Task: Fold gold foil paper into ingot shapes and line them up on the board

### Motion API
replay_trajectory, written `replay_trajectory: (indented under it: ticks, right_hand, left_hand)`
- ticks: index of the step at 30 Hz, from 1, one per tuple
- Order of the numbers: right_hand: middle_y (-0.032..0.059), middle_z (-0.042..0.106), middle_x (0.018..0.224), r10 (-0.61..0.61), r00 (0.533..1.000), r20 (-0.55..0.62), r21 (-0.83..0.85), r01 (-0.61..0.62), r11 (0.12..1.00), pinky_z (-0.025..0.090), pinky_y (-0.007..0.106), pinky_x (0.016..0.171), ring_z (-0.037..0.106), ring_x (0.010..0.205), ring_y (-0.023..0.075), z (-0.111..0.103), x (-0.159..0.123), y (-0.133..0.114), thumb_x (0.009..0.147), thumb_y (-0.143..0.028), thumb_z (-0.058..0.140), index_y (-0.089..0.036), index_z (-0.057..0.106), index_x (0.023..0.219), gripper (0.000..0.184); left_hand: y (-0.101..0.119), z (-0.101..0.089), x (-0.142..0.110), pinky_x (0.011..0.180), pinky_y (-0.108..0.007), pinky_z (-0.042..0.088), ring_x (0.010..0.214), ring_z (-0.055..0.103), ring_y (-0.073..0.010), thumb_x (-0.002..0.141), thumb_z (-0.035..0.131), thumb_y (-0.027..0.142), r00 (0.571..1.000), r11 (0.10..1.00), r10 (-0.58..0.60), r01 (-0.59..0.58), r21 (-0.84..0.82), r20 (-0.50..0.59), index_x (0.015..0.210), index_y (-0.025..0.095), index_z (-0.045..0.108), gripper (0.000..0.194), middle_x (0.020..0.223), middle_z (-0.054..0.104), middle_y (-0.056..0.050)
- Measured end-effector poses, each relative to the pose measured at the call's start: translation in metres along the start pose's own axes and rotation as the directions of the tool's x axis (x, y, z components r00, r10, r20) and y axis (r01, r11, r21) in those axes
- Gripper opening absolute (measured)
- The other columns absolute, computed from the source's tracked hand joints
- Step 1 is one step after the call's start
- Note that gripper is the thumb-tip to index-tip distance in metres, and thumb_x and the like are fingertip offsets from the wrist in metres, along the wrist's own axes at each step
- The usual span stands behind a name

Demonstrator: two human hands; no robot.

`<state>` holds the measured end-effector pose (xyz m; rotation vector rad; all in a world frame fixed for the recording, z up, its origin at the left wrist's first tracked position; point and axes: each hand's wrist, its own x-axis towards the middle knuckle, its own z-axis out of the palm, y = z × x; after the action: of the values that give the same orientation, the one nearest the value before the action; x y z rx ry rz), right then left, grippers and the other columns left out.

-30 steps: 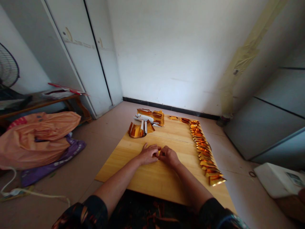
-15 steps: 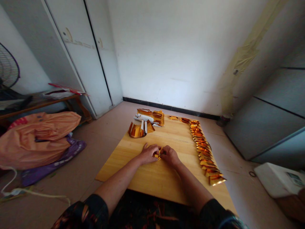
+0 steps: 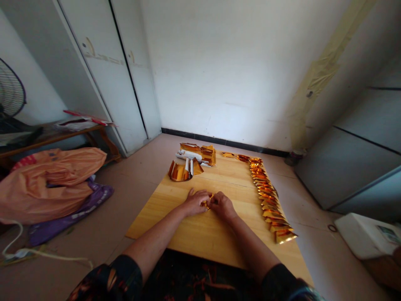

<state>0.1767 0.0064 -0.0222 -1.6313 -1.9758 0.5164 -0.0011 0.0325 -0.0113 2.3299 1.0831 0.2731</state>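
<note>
Over the middle of the wooden board (image 3: 175,209), my left hand (image 3: 197,202) and my right hand (image 3: 223,205) meet with fingers pinched on one small piece of gold foil paper (image 3: 207,205). Most of that piece is hidden by the fingers, so its exact shape does not show. Beyond my left hand lies a curled gold sheet (image 3: 181,171) with a white underside. Behind it is a stack of gold foil sheets (image 3: 209,154) with a white roll-like piece (image 3: 189,156). To my right, a row of folded gold foil pieces (image 3: 268,196) runs along the board's edge.
A peach-coloured bag (image 3: 56,179) and a purple bag (image 3: 78,213) lie on the floor at left, near a low wooden bench (image 3: 100,129) and a fan (image 3: 11,90). A pale cord (image 3: 56,257) crosses the floor. At right stands a white box (image 3: 363,236).
My fingers have closed in slightly around the foil piece, and less of it shows between them. The sheets and the folded row have stayed where they were.
</note>
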Motion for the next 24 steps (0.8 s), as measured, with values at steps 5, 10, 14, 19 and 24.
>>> replay_trajectory:
  ticks: [5,10,14,19,24]
  right_hand:
    - [-0.0004,0.055,0.073,-0.028,1.000,-0.005,0.053,0.028,0.998,0.039,0.019,0.060,0.053,0.066,0.0101,-0.002,-0.004,0.001,0.075,-0.017,0.062,-0.019,0.061,0.066,0.009]
    - [-0.0004,0.054,0.076,-0.074,0.997,-0.037,0.092,0.078,0.993,0.040,0.020,0.062,0.051,0.067,0.0101,-0.001,-0.008,0.003,0.074,-0.021,0.065,-0.019,0.059,0.068,0.009]
    - [-0.0008,0.052,0.076,-0.110,0.993,-0.032,0.114,0.113,0.987,0.041,0.021,0.066,0.051,0.071,0.0113,-0.004,-0.006,0.011,0.067,-0.005,0.058,-0.019,0.057,0.069,0.014]
    - [0.0015,0.053,0.081,-0.164,0.980,-0.111,0.098,0.175,0.980,0.041,0.022,0.068,0.052,0.074,0.0126,-0.011,-0.005,0.018,0.069,-0.004,0.052,-0.019,0.057,0.072,0.016]
    - [0.0026,0.057,0.078,-0.159,0.973,-0.165,-0.003,0.161,0.987,0.040,0.023,0.068,0.052,0.074,0.0139,-0.017,-0.017,0.017,0.073,-0.005,0.049,-0.019,0.060,0.072,0.018]
  left_hand:
    - [0.000,0.000,0.000,0.110,-0.059,0.002,0.133,0.034,-0.0255,0.076,0.060,0.027,1.000,1.000,0.012,-0.012,-0.002,-0.002,0.084,0.028,0.064,0.009,0.137,0.049,0.004]
    - [0.000,-0.001,0.000,0.110,-0.059,0.002,0.134,0.033,-0.0254,0.076,0.061,0.029,1.000,1.000,0.010,-0.010,0.004,-0.002,0.088,0.028,0.064,0.013,0.138,0.049,0.002]
    - [0.001,0.000,-0.002,0.109,-0.060,0.005,0.133,0.034,-0.0265,0.077,0.060,0.030,1.000,1.000,0.019,-0.019,0.017,-0.009,0.091,0.030,0.063,0.014,0.139,0.048,0.002]
    - [0.007,-0.003,-0.010,0.106,-0.061,0.012,0.134,0.033,-0.0269,0.080,0.056,0.028,0.999,0.994,0.052,-0.053,0.092,0.016,0.107,0.038,0.060,0.029,0.143,0.043,0.002]
    - [0.017,-0.002,-0.017,0.103,-0.058,0.020,0.132,0.034,-0.0275,0.083,0.052,0.027,0.999,0.979,0.052,-0.050,0.195,-0.005,0.118,0.046,0.054,0.040,0.145,0.040,0.001]
